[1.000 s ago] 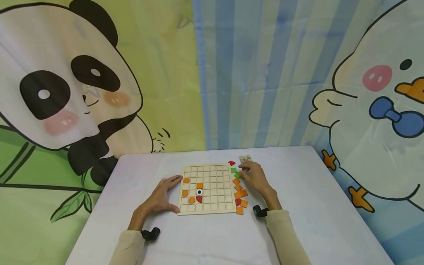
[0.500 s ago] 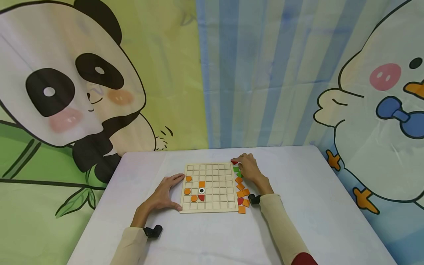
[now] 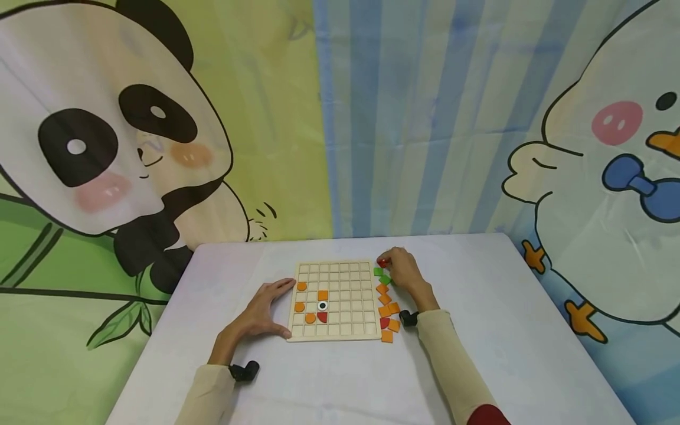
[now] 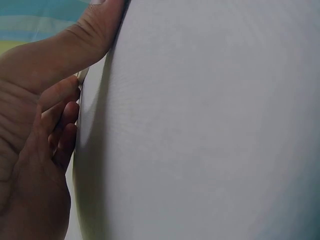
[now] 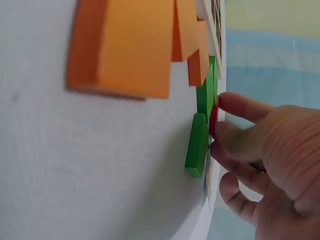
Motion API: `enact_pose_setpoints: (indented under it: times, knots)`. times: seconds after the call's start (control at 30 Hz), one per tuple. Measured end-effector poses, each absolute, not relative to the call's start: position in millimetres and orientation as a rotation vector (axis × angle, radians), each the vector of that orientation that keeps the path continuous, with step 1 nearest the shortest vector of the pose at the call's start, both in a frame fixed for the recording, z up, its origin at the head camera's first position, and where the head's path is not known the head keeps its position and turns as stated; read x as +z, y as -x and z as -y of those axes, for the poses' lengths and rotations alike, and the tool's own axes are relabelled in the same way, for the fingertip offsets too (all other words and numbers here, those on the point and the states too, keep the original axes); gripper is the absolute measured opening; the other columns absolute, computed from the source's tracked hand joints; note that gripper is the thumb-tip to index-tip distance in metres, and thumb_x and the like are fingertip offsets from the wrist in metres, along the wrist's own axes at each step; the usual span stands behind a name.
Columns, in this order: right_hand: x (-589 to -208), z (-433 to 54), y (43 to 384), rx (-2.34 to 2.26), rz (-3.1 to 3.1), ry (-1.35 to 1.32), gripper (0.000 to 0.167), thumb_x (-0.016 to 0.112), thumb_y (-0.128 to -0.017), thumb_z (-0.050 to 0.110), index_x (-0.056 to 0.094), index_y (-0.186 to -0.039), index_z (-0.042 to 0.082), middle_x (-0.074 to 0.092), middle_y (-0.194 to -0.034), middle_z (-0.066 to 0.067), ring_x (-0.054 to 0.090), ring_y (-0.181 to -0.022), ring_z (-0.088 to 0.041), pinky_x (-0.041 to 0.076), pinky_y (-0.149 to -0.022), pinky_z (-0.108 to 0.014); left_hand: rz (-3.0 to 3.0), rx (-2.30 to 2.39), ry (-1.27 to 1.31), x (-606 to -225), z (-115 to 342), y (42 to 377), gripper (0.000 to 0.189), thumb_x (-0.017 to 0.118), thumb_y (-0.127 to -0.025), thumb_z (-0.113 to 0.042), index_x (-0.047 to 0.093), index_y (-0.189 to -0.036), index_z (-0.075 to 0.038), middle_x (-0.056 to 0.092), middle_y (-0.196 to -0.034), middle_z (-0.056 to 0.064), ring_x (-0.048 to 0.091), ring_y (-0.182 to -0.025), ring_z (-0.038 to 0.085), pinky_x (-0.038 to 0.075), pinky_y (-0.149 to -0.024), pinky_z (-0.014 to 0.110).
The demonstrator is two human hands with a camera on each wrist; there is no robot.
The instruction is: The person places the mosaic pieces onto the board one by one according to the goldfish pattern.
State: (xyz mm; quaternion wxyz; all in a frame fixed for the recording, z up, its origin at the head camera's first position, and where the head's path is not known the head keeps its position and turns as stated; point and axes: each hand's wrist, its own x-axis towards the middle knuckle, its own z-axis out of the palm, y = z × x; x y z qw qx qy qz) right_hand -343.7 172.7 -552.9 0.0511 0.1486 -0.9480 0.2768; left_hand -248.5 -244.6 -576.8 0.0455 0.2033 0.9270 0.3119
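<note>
My right hand (image 3: 405, 273) pinches a small red block (image 5: 214, 120) between thumb and fingertips beyond the back right corner of the wooden grid board (image 3: 345, 301). Two green blocks (image 5: 197, 147) lie just below that hand. At the board's left side, my left hand (image 3: 258, 313) is spread, its fingertips at the left edge and its thumb at the front left corner. On the grid sit several orange round pieces (image 3: 300, 307), an orange square (image 3: 323, 294), a white disc with a black dot (image 3: 322, 306) and a red quarter-round piece (image 3: 321, 317).
Along the board's right edge lie several orange blocks (image 3: 394, 308) and another red piece (image 3: 385, 323). All this rests on a white-covered table (image 3: 329, 383). Cartoon-printed cloth (image 3: 382, 118) hangs behind it.
My right hand has moved from near the patterned card to the red block at the back right, and now pinches it, shifting it slightly right. The card is now hidden from the head view.
</note>
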Motion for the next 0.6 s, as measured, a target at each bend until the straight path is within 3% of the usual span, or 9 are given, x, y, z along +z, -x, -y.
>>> enact_pose_setpoints:
  times: [0.1, 0.3, 0.6]
  knots:
    - [-552.0, -174.6, 346.6, 0.857, 2.902, -0.454, 0.034, 0.065, -0.097, -0.014, 0.085, -0.114, 0.008, 0.082, -0.112, -0.009, 0.072, -0.109, -0.031, 0.054, -0.110, -0.054, -2.824, 0.958, -0.611, -576.6, 243.5, 249.4, 0.138, 0.109, -0.054, -0.051, 0.043, -0.169, -0.014, 0.041, -0.176, 0.010, 0.043, -0.148, 0.039, 0.039, -0.123, 0.070]
    - [-550.5, -176.9, 350.6, 0.829, 2.912, -0.494, 0.025, 0.075, -0.096, -0.008, 0.084, -0.115, 0.007, 0.081, -0.112, -0.011, 0.072, -0.109, -0.032, 0.058, -0.103, -0.053, -2.835, 0.960, -0.612, -577.5, 243.2, 248.6, 0.137, 0.109, -0.054, -0.049, 0.043, -0.169, -0.014, 0.041, -0.176, 0.010, 0.043, -0.148, 0.039, 0.039, -0.124, 0.070]
    - [-549.0, -176.9, 352.2, 0.867, 2.963, -0.546, 0.026, 0.072, -0.098, -0.008, 0.080, -0.121, 0.000, 0.076, -0.114, -0.016, 0.069, -0.109, -0.033, 0.057, -0.103, -0.053, -2.834, 0.961, -0.606, -579.6, 243.5, 247.4, 0.137, 0.109, -0.054, -0.049, 0.044, -0.169, -0.015, 0.042, -0.175, 0.009, 0.044, -0.148, 0.038, 0.039, -0.124, 0.070]
